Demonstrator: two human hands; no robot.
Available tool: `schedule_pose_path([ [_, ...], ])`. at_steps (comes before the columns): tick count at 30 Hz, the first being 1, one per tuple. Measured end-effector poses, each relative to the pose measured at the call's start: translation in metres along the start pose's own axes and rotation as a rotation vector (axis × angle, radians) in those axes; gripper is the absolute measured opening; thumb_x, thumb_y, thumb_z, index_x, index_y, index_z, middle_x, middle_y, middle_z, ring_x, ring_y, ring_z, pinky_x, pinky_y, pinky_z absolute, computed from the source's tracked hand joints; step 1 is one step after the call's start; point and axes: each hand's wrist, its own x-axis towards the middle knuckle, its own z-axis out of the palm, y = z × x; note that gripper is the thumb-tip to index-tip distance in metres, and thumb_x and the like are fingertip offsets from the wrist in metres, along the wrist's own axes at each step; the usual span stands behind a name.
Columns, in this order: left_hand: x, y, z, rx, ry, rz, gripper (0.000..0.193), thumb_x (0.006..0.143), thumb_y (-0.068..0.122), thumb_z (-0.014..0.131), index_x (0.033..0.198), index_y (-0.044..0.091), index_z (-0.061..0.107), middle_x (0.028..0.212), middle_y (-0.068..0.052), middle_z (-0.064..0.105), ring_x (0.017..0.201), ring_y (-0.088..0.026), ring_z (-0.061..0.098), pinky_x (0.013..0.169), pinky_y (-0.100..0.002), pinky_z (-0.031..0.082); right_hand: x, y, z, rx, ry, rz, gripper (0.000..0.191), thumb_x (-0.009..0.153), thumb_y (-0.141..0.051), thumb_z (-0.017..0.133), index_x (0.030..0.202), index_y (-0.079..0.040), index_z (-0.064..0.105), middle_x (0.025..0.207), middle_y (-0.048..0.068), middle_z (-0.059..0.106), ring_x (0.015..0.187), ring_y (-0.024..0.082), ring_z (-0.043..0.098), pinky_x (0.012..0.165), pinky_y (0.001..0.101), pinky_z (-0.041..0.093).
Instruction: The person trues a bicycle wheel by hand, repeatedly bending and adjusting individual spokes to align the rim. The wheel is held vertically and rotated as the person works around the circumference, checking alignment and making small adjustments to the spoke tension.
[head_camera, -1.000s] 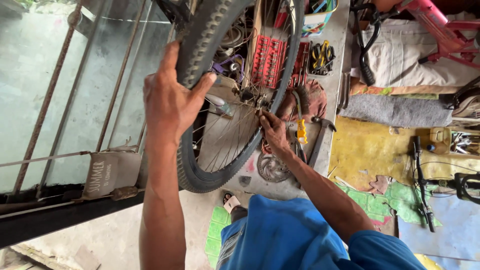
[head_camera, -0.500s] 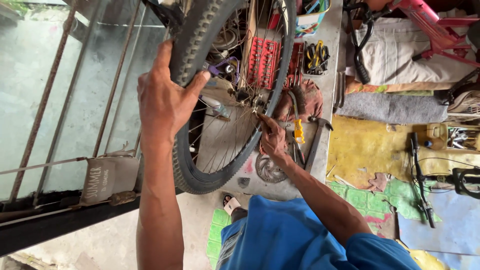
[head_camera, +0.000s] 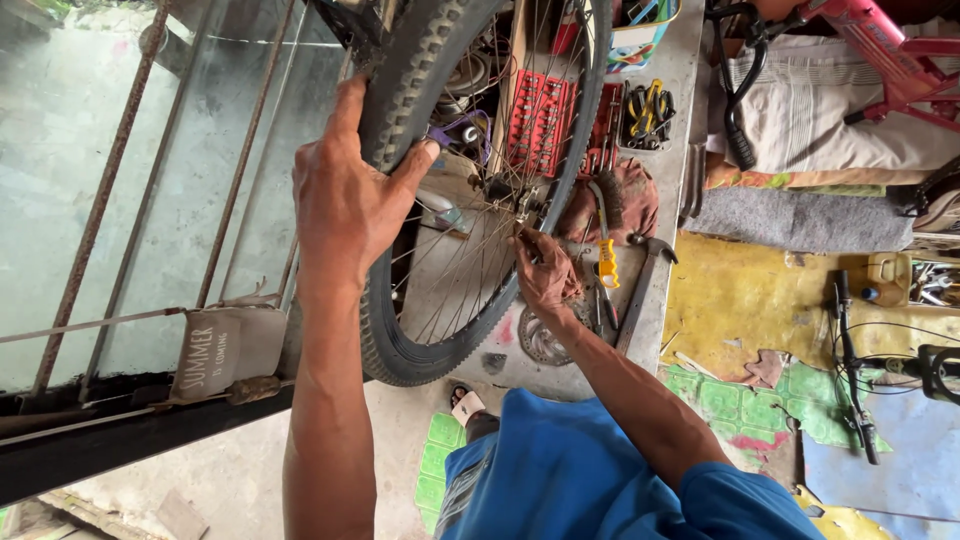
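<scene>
Left hand (head_camera: 345, 200) gripping the knobby tyre (head_camera: 400, 110) of a bicycle wheel at frame centre, fingers wrapped over the tread, right hand (head_camera: 545, 275) at the hub (head_camera: 505, 195), fingers pinched among the spokes, grasped item not discernible, table (head_camera: 680, 90) behind carrying a hammer (head_camera: 645, 285) and yellow-handled tool (head_camera: 605, 260).

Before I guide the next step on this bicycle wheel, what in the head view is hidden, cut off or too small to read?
- Right hand fingertips at the hub: any small part pinched there is too small and is screened by spokes.
- Bicycle wheel: upper part cut off by the top edge.
- Left hand palm side: hidden against the tyre.
- Red bicycle frame: mostly out of frame.
</scene>
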Motion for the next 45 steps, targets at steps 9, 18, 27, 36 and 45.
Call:
schedule_pose_path([
  [9, -0.001, -0.005, 0.002, -0.011, -0.010, -0.025, 0.063, 0.090, 0.027, 0.085, 0.140, 0.005, 0.053, 0.106, -0.015, 0.079, 0.099, -0.033, 0.079, 0.094, -0.046, 0.058, -0.003, 0.008, -0.008, 0.006, -0.005, -0.050, 0.014, 0.100, -0.021, 0.072, 0.109, -0.011, 0.078, 0.092, 0.005, 0.074, 0.076, 0.014, 0.066, 0.064, 0.0327, 0.055],
  [18, -0.003, -0.010, 0.003, -0.006, -0.016, -0.006, 0.065, 0.092, 0.028, 0.084, 0.142, 0.005, 0.050, 0.104, -0.014, 0.079, 0.095, -0.031, 0.080, 0.097, -0.049, 0.057, 0.001, -0.003, 0.001, 0.098, 0.091, -0.071, 0.025, 0.101, -0.028, 0.068, 0.118, -0.012, 0.076, 0.097, 0.006, 0.076, 0.077, 0.015, 0.071, 0.065, 0.0297, 0.058],
  [27, -0.005, -0.009, 0.005, 0.054, -0.003, -0.051, 0.067, 0.089, 0.031, 0.086, 0.140, 0.007, 0.051, 0.097, -0.012, 0.081, 0.088, -0.031, 0.080, 0.094, -0.050, 0.056, 0.018, -0.014, 0.007, 0.119, 0.028, 0.178, 0.028, 0.099, -0.037, 0.064, 0.097, -0.009, 0.067, 0.073, 0.007, 0.071, 0.052, 0.014, 0.059, 0.043, 0.0328, 0.051],
  [36, -0.007, -0.008, 0.003, -0.023, 0.019, 0.040, 0.061, 0.093, 0.025, 0.085, 0.142, 0.008, 0.052, 0.104, -0.013, 0.080, 0.093, -0.030, 0.081, 0.092, -0.047, 0.061, 0.031, -0.002, -0.001, -0.051, -0.061, -0.228, 0.023, 0.103, -0.023, 0.062, 0.095, -0.003, 0.056, 0.068, 0.008, 0.066, 0.044, 0.016, 0.052, 0.045, 0.0352, 0.051],
  [45, -0.007, 0.005, -0.001, -0.029, 0.023, 0.018, 0.062, 0.090, 0.024, 0.084, 0.140, 0.006, 0.053, 0.104, -0.014, 0.079, 0.096, -0.035, 0.078, 0.086, -0.045, 0.060, 0.034, -0.001, -0.006, -0.111, -0.054, -0.350, 0.020, 0.100, -0.024, 0.066, 0.091, -0.007, 0.070, 0.068, 0.012, 0.070, 0.050, 0.019, 0.061, 0.056, 0.0437, 0.057],
])
